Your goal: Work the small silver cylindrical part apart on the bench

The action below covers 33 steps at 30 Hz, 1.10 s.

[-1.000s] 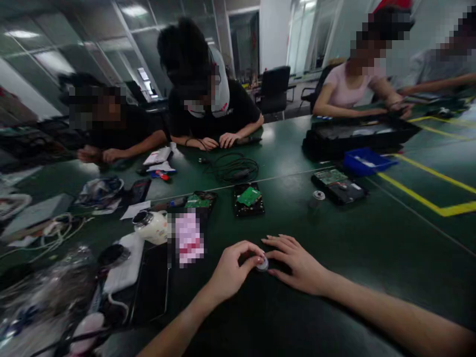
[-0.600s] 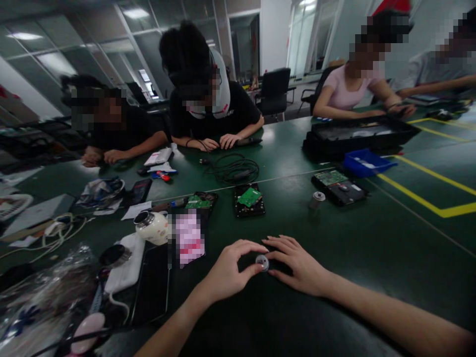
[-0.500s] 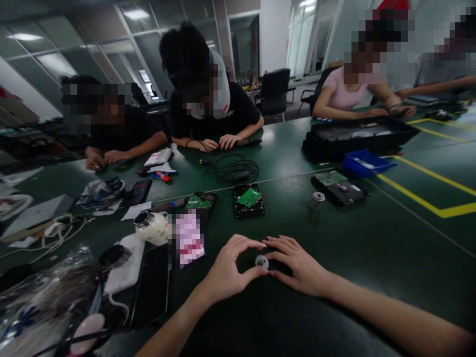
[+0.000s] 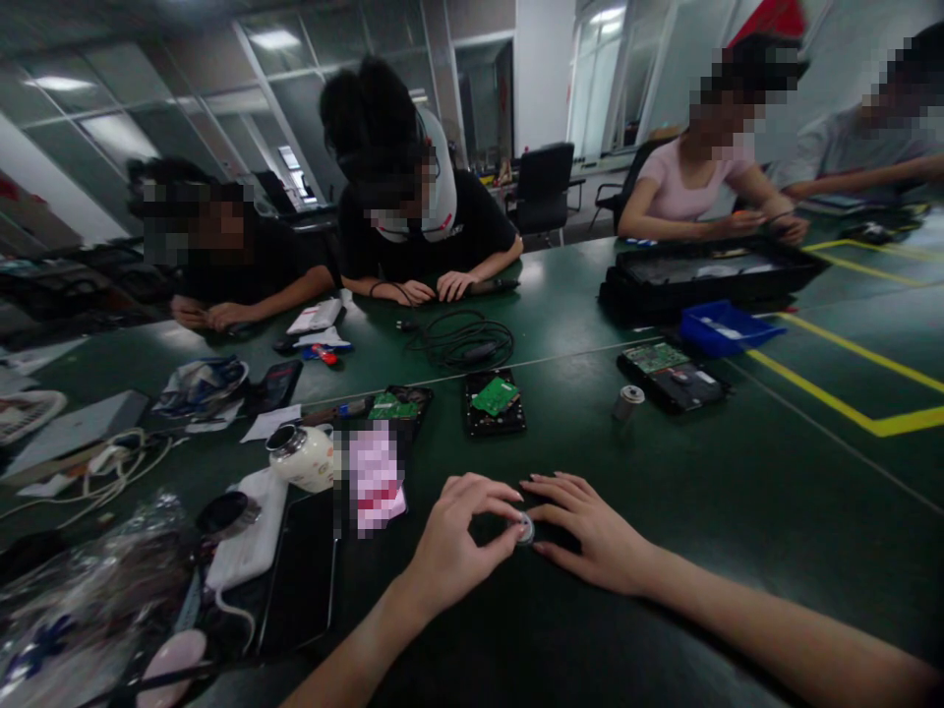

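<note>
A small round metal part (image 4: pixel 526 530), grey with a pale rim, is on the green table in front of me, partly hidden by fingers. The thumb and index finger of my left hand (image 4: pixel 461 536) pinch it from the left and above. My right hand (image 4: pixel 590 526) rests on the table at its other side, with index finger and thumb curled against the part's right edge and the other fingers stretched forward. Beyond my right hand a short silver metal cylinder (image 4: pixel 629 403) stands upright on the table.
Hard drives (image 4: pixel 496 401) with green boards lie ahead; another drive (image 4: pixel 675 376) is at right near a blue tray (image 4: pixel 730 326). At left are a cream bottle (image 4: pixel 306 457), a dark tablet (image 4: pixel 301 570) and plastic wrapping (image 4: pixel 95 590). A coiled cable (image 4: pixel 472 339) lies before a co-worker (image 4: pixel 435 216).
My left index finger has come down from above the round part onto it, closing toward the thumb and covering its left side. My right hand has barely moved.
</note>
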Tool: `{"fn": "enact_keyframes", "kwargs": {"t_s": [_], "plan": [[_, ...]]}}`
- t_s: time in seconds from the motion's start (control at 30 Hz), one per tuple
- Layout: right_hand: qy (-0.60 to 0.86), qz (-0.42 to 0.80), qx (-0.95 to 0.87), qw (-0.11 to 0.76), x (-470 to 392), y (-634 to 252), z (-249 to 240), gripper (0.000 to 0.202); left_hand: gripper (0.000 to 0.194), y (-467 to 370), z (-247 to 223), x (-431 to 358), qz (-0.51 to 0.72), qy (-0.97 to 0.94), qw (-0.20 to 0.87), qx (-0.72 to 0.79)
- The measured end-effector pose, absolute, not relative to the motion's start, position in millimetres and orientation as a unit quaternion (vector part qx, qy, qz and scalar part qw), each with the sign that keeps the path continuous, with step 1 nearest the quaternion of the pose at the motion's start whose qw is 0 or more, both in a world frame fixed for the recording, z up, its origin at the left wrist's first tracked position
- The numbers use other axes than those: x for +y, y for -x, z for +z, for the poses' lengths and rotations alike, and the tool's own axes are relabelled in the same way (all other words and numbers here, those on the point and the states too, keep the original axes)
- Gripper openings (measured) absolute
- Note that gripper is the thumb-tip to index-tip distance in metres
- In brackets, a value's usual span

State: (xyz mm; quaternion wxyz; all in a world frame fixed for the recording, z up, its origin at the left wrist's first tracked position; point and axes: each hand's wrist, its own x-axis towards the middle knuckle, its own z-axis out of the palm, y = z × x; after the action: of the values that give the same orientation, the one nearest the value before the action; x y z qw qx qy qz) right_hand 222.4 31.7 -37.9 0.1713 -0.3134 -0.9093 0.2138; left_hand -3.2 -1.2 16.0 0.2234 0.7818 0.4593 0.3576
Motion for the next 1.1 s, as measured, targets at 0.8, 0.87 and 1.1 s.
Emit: {"fn": "enact_keyframes", "kwargs": {"t_s": [0.8, 0.87, 1.1], "plan": [[0.311, 0.223, -0.906, 0.178, 25, -213, -27, 0.052, 0.014, 11, -30, 16, 0.345, -0.722, 0.225, 0.557], [0.308, 0.221, -0.906, 0.189, 24, -209, -26, 0.048, 0.013, 9, -22, 13, 0.378, -0.707, 0.251, 0.543], [0.31, 0.216, -0.901, 0.214, 7, -200, -20, 0.046, 0.017, -5, 11, -24, 0.454, -0.679, 0.348, 0.459]]}}
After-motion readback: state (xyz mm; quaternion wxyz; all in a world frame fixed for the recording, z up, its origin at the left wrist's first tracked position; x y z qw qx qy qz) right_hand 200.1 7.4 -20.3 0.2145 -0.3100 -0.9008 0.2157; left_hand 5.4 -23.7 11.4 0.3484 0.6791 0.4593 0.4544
